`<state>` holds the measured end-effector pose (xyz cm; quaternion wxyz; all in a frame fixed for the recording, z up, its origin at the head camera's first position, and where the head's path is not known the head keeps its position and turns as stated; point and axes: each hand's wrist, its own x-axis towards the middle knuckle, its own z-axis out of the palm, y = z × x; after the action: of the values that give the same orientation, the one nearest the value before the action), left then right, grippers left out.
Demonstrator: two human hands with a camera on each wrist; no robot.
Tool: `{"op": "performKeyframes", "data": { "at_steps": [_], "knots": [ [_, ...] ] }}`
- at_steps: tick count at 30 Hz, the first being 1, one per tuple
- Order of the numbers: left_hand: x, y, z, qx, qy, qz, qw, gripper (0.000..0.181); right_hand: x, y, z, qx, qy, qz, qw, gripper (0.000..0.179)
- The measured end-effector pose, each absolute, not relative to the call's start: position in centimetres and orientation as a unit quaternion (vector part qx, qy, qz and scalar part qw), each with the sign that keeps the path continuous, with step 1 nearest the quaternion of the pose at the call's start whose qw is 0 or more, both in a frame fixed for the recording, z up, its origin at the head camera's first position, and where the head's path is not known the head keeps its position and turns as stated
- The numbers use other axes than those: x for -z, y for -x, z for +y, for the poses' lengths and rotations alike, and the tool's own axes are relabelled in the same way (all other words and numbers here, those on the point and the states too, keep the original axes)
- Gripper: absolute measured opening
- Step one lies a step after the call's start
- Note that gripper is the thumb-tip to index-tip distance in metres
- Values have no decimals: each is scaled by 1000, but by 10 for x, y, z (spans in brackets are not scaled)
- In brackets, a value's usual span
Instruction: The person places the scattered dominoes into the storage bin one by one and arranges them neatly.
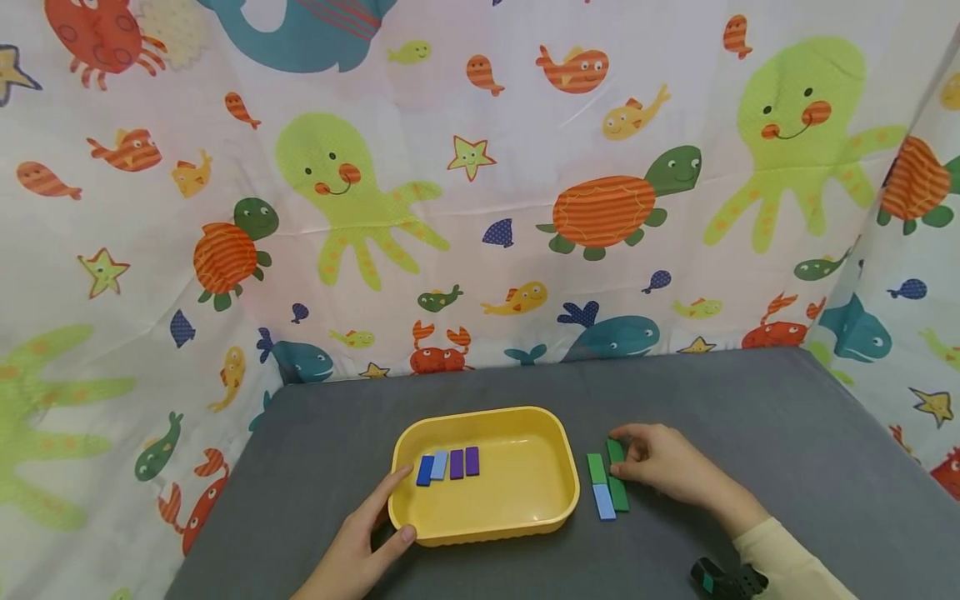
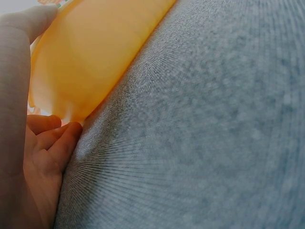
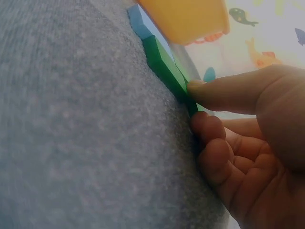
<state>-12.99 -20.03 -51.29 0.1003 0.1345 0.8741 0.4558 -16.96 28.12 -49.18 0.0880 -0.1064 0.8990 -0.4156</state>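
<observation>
A yellow tray (image 1: 517, 496) sits on the grey table, with a dark blue block (image 1: 425, 471), a light blue block (image 1: 438, 465) and two purple blocks (image 1: 472, 461) lined up inside at its left. My left hand (image 1: 360, 533) grips the tray's left end, thumb at the front corner and other fingers along the left wall. To the right of the tray, my right hand (image 1: 663, 462) pinches the far part of a dark green strip (image 1: 619, 496) between thumb and fingers. Beside that strip lie a light green block (image 1: 596, 468) and another light blue block (image 1: 604, 503), end to end.
The grey tabletop (image 1: 330, 425) runs back to a white curtain (image 1: 517, 117) printed with sea animals, which also hangs at both sides. A black device (image 1: 723, 579) is by the right sleeve (image 1: 787, 558) at the front.
</observation>
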Motion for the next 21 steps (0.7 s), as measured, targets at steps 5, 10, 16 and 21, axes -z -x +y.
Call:
{"op": "performKeyframes", "data": {
  "at_steps": [5, 10, 16, 21],
  "knots": [
    [512, 132, -202, -462, -139, 870, 102, 69, 492, 169, 282, 435, 108, 888, 101, 57],
    [512, 131, -203, -470, -153, 864, 100, 67, 492, 168, 283, 429, 109, 891, 105, 55],
    [514, 132, -203, -474, -149, 862, 103, 67, 492, 169, 285, 407, 127, 898, 109, 54],
    [516, 133, -204, -474, -149, 862, 101, 68, 491, 169, 288, 413, 138, 895, 102, 52]
  ]
}}
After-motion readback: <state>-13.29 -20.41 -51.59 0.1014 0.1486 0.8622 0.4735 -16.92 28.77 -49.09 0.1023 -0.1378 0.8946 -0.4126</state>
